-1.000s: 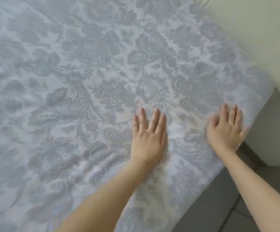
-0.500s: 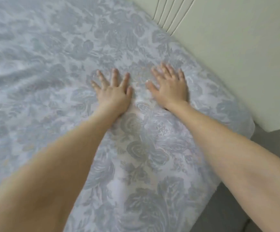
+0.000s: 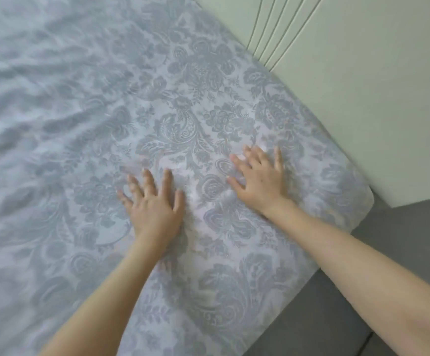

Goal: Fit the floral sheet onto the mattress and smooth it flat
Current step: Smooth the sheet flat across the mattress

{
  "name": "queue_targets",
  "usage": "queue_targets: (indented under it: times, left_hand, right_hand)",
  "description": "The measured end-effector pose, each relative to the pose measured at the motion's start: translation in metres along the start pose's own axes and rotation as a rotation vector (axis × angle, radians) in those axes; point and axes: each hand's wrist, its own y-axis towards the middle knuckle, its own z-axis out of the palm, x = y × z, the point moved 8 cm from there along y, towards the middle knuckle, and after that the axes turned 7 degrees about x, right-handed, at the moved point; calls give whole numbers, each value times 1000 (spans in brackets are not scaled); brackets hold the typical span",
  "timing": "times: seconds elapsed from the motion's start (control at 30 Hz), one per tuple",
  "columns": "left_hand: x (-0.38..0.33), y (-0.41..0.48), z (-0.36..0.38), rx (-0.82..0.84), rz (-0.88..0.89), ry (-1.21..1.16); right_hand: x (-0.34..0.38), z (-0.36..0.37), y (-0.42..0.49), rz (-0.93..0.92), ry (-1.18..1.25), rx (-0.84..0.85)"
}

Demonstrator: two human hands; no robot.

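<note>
The floral sheet (image 3: 183,119), pale blue with a grey damask pattern, covers the mattress across most of the view and wraps over its right corner (image 3: 360,201). My left hand (image 3: 154,204) lies flat on the sheet with fingers spread. My right hand (image 3: 262,178) presses flat on the sheet a short way to the right, nearer the corner. Both palms face down and hold nothing. Ripples and creases show in the sheet at the upper left.
A pale green headboard or wall panel (image 3: 350,80) with vertical grooves runs along the mattress's far right edge. Grey floor (image 3: 401,235) shows beyond the corner at the lower right.
Both hands have slid back toward me and spread further apart across the sheet. The view has shifted a little, showing more of the corner.
</note>
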Motion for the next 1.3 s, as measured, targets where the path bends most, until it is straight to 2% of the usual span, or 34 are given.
queue_targets:
  times: [0.03,0.1,0.13,0.2,0.23,0.27,0.3,0.33,0.37,0.4,0.43,0.47,0.5,0.57,0.67,0.7,0.77,0.9,1.07,1.17,1.3]
  left_hand:
    - [-1,-22,21,31,30,9]
    - [-13,-72,52,94,111,44]
    - [-20,-99,63,119,171,54]
    - [-42,-151,77,229,386,84]
    - [-48,-171,76,282,495,87]
    - [-49,-181,70,304,591,96]
    - [-43,-180,56,220,649,124]
    - [-29,-174,36,84,619,141]
    - [2,-164,16,-12,441,129]
    - [45,-156,1,-40,205,112]
    - [96,-157,0,-16,-22,96]
    - [142,-172,7,76,-173,114]
    - [178,-197,19,179,-221,108]
    - [211,-259,37,379,-151,83]
    - [234,-330,34,585,-85,87]
    - [240,-341,21,600,-55,81]
    - [254,-352,-17,611,-107,12]
    - [298,-364,-130,327,-193,-116]
    - [375,-393,-237,-23,-353,-223]
    - [423,-409,-260,-167,-464,-271]
    - [493,-410,-250,-273,-585,-263]
  right_hand:
    - [-18,22,-25,74,-4,24]
    - [-61,50,-84,336,79,-31]
    - [-76,60,-113,473,140,-3]
    - [-81,69,-149,695,282,169]
    - [-68,61,-155,743,318,220]
    - [-46,44,-151,705,299,196]
    - [-16,23,-141,584,259,136]
    - [22,5,-128,416,211,58]
    - [63,-6,-120,239,165,19]
    - [99,-7,-118,104,118,33]
    - [129,4,-125,26,84,104]
    - [148,28,-144,-2,52,222]
    - [161,53,-174,0,6,348]
    - [169,87,-242,33,-61,512]
    - [172,71,-303,22,-90,706]
    - [181,51,-305,-36,-96,711]
    - [211,3,-306,-152,-81,655]
    - [284,-88,-293,-235,38,383]
    - [395,-165,-281,-400,207,259]
    - [453,-180,-269,-487,259,218]
    - [530,-160,-238,-647,217,213]
